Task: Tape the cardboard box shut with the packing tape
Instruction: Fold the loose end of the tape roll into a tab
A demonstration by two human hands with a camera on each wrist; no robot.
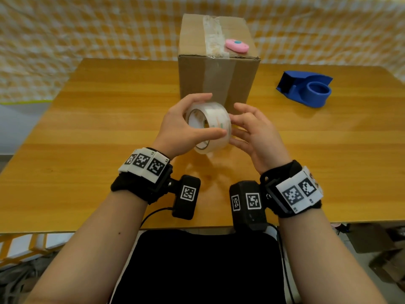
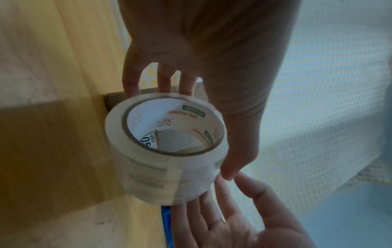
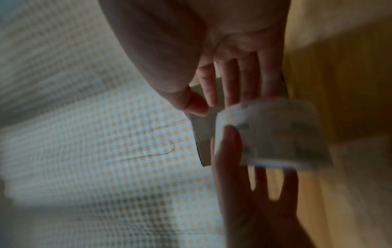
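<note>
A brown cardboard box [image 1: 217,62] carries a pink cutter [image 1: 237,46]; blue dispenser [image 1: 306,87], clear tape roll [image 1: 210,126], yellow-checked cloth [image 1: 87,25].

Bare forearms with black wrist rigs

Each wrist carries a black fabric band [image 1: 131,189] topped by white blocks printed with black square markers [image 1: 144,164]. A black camera box [image 1: 186,199] with its own marker hangs off each, lower centre of the frame, trailing a thin black cable [image 1: 153,213]. Dark clothing fills the bottom centre.
</note>
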